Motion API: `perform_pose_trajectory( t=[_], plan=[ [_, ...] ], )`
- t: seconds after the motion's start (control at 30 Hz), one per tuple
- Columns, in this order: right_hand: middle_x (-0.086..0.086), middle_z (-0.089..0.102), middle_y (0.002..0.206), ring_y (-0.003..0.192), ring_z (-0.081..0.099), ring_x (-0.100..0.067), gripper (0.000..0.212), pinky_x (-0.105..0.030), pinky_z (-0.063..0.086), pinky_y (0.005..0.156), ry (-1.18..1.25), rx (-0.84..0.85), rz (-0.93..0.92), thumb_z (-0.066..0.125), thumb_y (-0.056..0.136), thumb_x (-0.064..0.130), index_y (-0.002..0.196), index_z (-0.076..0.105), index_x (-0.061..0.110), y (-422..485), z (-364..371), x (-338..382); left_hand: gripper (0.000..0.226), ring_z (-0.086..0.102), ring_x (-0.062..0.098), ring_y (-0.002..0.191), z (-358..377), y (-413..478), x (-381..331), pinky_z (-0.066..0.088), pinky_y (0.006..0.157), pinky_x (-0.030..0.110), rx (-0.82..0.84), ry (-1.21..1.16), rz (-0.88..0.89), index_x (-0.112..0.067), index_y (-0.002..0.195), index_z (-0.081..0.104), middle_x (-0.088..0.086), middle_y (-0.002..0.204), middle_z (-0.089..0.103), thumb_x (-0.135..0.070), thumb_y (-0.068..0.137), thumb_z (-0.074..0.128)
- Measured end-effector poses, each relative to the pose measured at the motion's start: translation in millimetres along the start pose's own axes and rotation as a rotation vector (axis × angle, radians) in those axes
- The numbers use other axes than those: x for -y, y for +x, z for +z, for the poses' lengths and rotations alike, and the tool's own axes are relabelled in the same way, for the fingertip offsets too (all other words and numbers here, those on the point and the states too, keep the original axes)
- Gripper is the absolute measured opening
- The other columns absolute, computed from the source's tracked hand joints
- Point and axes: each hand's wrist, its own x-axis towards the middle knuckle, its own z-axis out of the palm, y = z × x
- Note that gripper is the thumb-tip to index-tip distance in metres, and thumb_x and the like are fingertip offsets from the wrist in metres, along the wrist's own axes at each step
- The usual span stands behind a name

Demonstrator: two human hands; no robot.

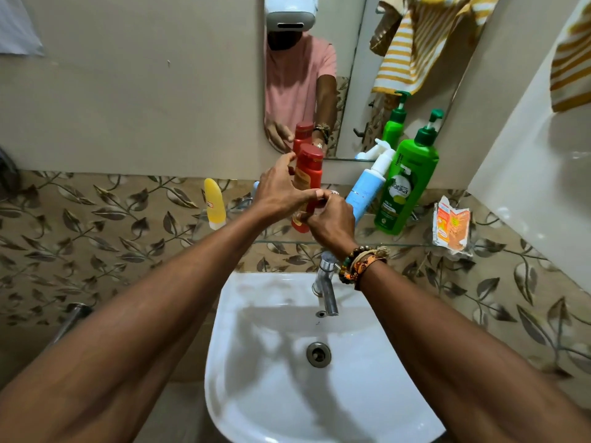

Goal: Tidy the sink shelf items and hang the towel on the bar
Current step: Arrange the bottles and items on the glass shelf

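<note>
A red bottle (308, 169) stands on the glass shelf (415, 244) under the mirror. My left hand (279, 190) grips its left side, thumb across the front. My right hand (329, 220) curls round its lower part. On the shelf to the right stand a light blue pump bottle (366, 190) and a tall green pump bottle (404, 190), both leaning against the wall. A yellow tube (215, 203) stands at the shelf's left end. A crumpled orange and white packet (451, 228) lies at the right end. A yellow striped towel (572, 59) hangs at the upper right; its bar is out of sight.
A white basin (256, 362) with a chrome tap (326, 282) sits below the shelf. The mirror (351, 75) reflects the bottles, the towel and a person in a pink shirt. A white wall or panel (527, 187) closes in the right side.
</note>
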Motion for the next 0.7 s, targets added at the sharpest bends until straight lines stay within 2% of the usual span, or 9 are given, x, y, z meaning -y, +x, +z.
perform_pose_trajectory(
  t=[0.07,0.17,0.27,0.4,0.53,0.7],
  plan=[
    [0.009,0.066,0.093,0.090,0.064,-0.015,0.039,-0.034,0.056,0.078,0.009,-0.068,-0.037,0.084,0.072,0.031,0.104,0.061,0.027,-5.0,-3.7,-1.8,0.094,0.056,0.022,0.118,1.0,-5.7,-0.9,0.049,0.100,0.039,-0.057,0.011,0.087,-0.012,0.146,0.035,0.010,0.136,0.056,-0.040,0.071,0.083],
    [0.004,0.067,0.094,0.086,0.064,-0.015,0.053,-0.035,0.057,0.072,-0.004,-0.181,-0.101,0.077,0.072,0.041,0.119,0.062,0.020,-13.4,-11.5,-8.3,0.071,0.053,0.023,0.113,0.7,-12.6,-2.3,0.048,0.095,0.038,-0.265,0.097,0.254,-0.009,0.139,0.043,0.011,0.127,0.057,-0.031,0.079,0.073],
    [0.008,0.062,0.082,0.076,0.063,-0.014,0.043,-0.034,0.057,0.066,0.021,-0.280,-0.061,0.072,0.071,0.037,0.110,0.061,0.023,-19.3,-22.4,-17.8,0.057,0.048,0.025,0.110,3.1,-15.1,-7.2,0.043,0.094,0.034,-0.391,0.149,0.305,-0.008,0.133,0.049,0.013,0.122,0.054,-0.025,0.082,0.065],
    [0.004,0.065,0.086,0.080,0.064,-0.016,0.037,-0.027,0.049,0.065,0.085,-0.387,0.086,0.070,0.072,0.039,0.104,0.060,0.024,-18.0,-38.8,-29.5,0.046,0.051,0.029,0.108,8.0,-18.6,-9.5,0.039,0.093,0.034,-0.460,0.188,0.407,-0.006,0.126,0.055,0.016,0.120,0.056,-0.019,0.083,0.062],
    [0.001,0.065,0.101,0.090,0.063,-0.016,0.042,-0.036,0.055,0.080,0.153,-0.437,0.221,0.073,0.073,0.042,0.108,0.059,0.022,-10.6,-51.3,-41.6,0.035,0.054,0.031,0.098,26.8,-21.8,-15.8,0.046,0.084,0.039,-0.398,0.162,0.635,-0.002,0.118,0.060,0.019,0.110,0.057,-0.009,0.084,0.063],
    [-0.006,0.066,0.118,0.107,0.063,-0.022,0.074,-0.041,0.052,0.093,0.170,-0.331,0.287,0.080,0.071,0.045,0.132,0.056,0.010,-0.7,-54.3,-54.2,0.039,0.056,0.017,0.098,56.8,-18.1,-33.4,0.053,0.084,0.035,-0.150,0.043,0.503,-0.004,0.127,0.054,0.011,0.114,0.057,-0.012,0.089,0.061]
  ],
)
